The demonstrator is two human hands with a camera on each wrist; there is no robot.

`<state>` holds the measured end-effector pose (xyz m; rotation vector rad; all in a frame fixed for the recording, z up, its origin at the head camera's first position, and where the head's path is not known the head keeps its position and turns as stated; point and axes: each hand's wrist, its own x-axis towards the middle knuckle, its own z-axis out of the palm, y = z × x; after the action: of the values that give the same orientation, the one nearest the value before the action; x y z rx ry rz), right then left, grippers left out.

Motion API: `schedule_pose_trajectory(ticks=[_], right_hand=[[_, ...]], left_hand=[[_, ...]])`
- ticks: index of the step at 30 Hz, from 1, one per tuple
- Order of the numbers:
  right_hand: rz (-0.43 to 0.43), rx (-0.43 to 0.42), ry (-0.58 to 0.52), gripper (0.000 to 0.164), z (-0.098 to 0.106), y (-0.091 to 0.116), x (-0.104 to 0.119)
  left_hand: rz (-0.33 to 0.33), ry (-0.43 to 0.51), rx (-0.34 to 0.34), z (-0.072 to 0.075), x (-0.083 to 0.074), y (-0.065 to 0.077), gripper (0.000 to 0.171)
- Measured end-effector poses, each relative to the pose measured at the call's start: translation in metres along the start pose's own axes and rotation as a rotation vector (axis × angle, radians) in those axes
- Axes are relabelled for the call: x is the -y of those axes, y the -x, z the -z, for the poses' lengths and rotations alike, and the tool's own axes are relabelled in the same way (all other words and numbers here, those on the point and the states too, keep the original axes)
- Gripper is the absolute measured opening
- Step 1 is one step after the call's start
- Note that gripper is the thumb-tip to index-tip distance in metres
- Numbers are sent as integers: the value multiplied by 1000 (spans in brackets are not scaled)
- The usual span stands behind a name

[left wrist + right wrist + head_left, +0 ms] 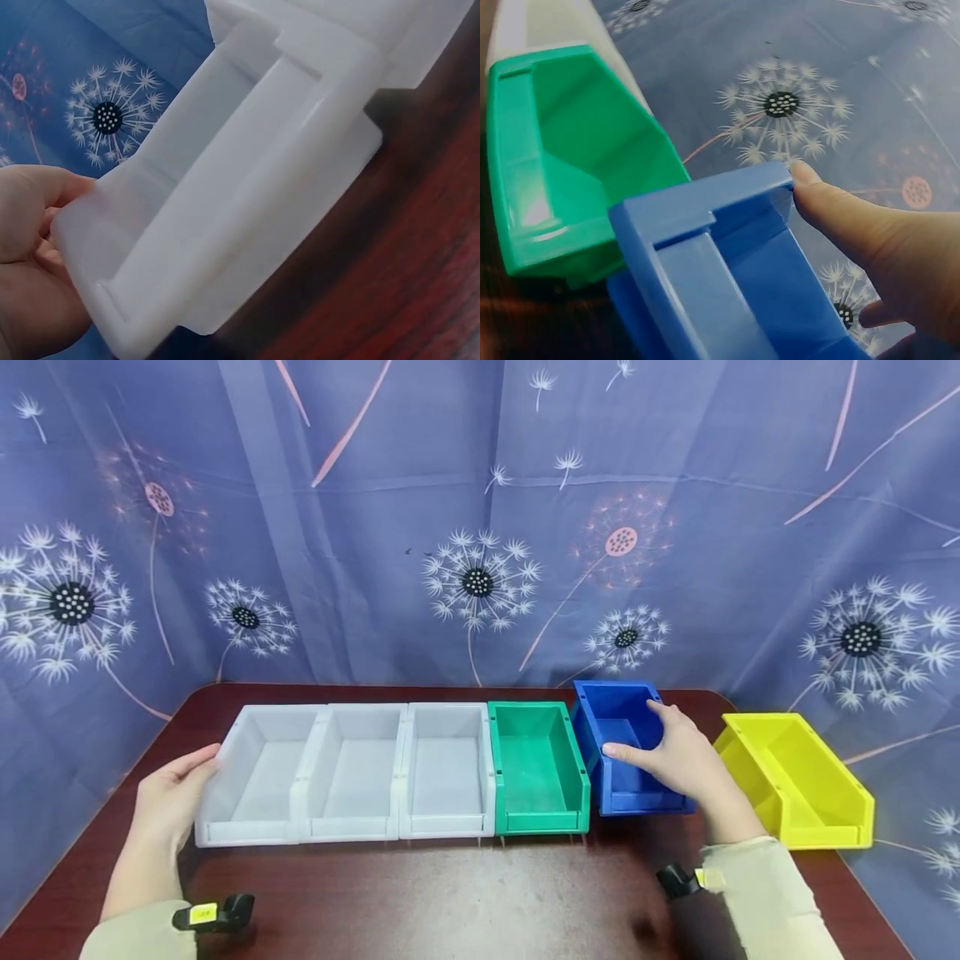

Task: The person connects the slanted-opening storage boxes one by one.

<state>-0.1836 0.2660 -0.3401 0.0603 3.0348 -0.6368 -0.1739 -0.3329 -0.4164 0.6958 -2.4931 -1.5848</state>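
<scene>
My left hand (168, 797) rests at the outer left wall of the leftmost white bin (258, 777), its fingertips against the plastic. In the left wrist view that white bin (247, 165) fills the middle, and part of the hand is hidden behind its wall. My right hand (678, 752) grips the blue bin (626, 789), its thumb at the left rim and its fingers toward the right side. The blue bin is slightly angled, close beside the green bin (536, 768). In the right wrist view the thumb (840, 217) presses the corner of the blue bin's rim.
Two more white bins, a middle one (360, 772) and a right one (447, 768), link the leftmost bin to the green one in a row. A yellow bin (798, 785) sits at the right table edge. The dark red tabletop (420, 902) ends at a patterned blue curtain (360, 568).
</scene>
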Motion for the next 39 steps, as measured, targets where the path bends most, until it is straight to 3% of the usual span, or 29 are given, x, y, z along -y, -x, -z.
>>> schedule_pose_trajectory(ticks=[5,8,13,18,24,39], right_hand=[[96,44,98,110,9,-9,3],[186,97,117,103,15,-17,4],[294,279,28,97,18,-32,7],[318,434,-5,107,22,-42,11],[354,460,51,120,28,-49,22],[274,495,251,132,31,-55,45]], left_hand=[[-21,-151,58,3,-9,-10,54],[-25,-190,84,4,-15,-15,57],[-40,-206,91,6,-19,-18,59],[-73,-228,65,2,-23,-21,52],[-88,-239,102,3,-23,-24,53],[-39,-210,151,5,-19,-26,61]])
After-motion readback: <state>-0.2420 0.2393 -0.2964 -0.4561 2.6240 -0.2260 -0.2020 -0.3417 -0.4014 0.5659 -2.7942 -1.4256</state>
